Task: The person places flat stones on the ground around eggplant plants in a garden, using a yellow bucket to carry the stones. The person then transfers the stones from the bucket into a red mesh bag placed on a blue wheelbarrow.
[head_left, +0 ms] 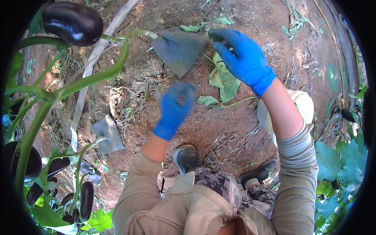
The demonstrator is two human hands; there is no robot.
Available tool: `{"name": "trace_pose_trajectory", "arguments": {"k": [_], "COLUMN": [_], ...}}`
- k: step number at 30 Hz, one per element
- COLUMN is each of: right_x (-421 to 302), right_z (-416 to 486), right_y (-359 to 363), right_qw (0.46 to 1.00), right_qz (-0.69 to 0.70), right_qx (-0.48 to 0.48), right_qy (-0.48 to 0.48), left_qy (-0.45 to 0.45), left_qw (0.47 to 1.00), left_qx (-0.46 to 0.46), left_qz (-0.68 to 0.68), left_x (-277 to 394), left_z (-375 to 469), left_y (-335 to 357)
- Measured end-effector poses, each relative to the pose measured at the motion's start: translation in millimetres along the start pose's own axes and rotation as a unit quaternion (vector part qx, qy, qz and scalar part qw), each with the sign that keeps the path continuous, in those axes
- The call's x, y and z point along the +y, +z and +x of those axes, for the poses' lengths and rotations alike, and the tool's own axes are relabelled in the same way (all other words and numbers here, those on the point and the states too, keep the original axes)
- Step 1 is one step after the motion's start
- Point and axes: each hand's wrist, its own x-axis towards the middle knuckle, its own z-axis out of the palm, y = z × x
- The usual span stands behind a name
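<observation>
Both my hands wear blue gloves. My left hand (pixel 177 110) is blurred, with fingers curled into a loose ring below a grey, roughly triangular cloth piece (pixel 180 51). Nothing can be made out in it, but the blur hides the fingertips. The cloth covers the end of a green eggplant stem (pixel 94 76) coming from the left. Just right of the cloth, my right hand (pixel 245 61) has its thumb and dark-smudged fingers apart, and I see nothing between them. Beneath it, a yellowing green leaf (pixel 224 82) lies on the soil.
A large dark eggplant (pixel 75 23) hangs upper left; slimmer ones (pixel 87 199) hang lower left. A second grey cloth piece (pixel 108 135) sits at another stem's tip. A pale bucket (pixel 302 105) stands behind my right forearm. A pale strip (pixel 88 70) crosses the soil. Leafy plants (pixel 332 164) edge the right.
</observation>
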Motion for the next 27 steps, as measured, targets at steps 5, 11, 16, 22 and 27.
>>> {"name": "trace_pose_trajectory", "arguments": {"k": [5, 11, 16, 22, 27], "right_x": [7.3, 8.3, 20.7, 26.9, 27.2], "right_z": [-38.8, -64.9, -78.9, -93.0, -104.5], "right_y": [20.8, 18.9, 15.5, 11.1, 2.6], "right_qw": [0.984, 0.982, 0.985, 0.984, 0.983], "right_qz": [0.111, 0.09, 0.071, 0.084, 0.066], "right_qx": [-0.056, -0.12, -0.107, -0.084, -0.1], "right_qy": [0.125, 0.111, 0.118, 0.132, 0.138], "left_qy": [-0.086, -0.14, -0.15, -0.085, 0.037], "left_qw": [0.946, 0.954, 0.938, 0.949, 0.887], "left_qx": [0.299, 0.221, 0.246, 0.191, -0.027], "left_qz": [0.095, 0.149, 0.192, 0.235, 0.46], "left_x": [-47.1, -103.5, -113.5, -95.1, -120.7], "left_z": [121.0, 131.0, 124.7, 105.6, 132.7], "left_y": [-50.2, -78.0, -102.6, -49.5, -71.0]}}
